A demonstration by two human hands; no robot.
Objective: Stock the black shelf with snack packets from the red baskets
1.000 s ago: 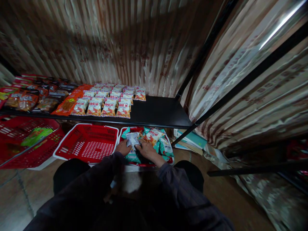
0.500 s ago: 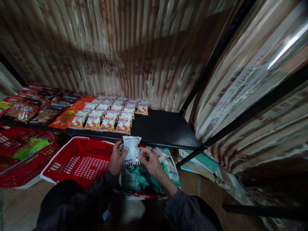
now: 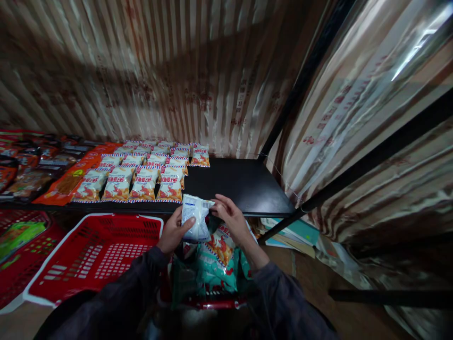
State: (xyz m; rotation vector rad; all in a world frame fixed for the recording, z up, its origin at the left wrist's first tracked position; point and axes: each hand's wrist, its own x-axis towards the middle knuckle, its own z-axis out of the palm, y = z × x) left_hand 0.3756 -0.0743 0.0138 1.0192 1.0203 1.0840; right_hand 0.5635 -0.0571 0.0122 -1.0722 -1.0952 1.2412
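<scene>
A small white snack bag (image 3: 194,211), its printed back and seam facing me, is held just in front of the shelf edge. My left hand (image 3: 174,232) grips its left side, thumb across the back. At the bag's upper right corner, my right hand (image 3: 233,221) has its fingers bent and pinching. Below both hands, a red basket (image 3: 208,302) holds teal packets (image 3: 215,271) and an orange-and-white snack bag (image 3: 222,243). Rows of matching snack bags (image 3: 143,182) stand face-on along the black shelf (image 3: 230,186).
Left of the rows lie an orange packet (image 3: 67,182) and dark snack packets (image 3: 28,182). A red basket with white rim (image 3: 106,255) sits on the floor, beside another red basket (image 3: 21,274) with green packets. A black post (image 3: 300,210) stands right, near flat cardboard (image 3: 293,238).
The bag in my hands has tilted, and my right fingers have moved from its lower right side up to the upper corner. My view has shifted nearer the shelf.
</scene>
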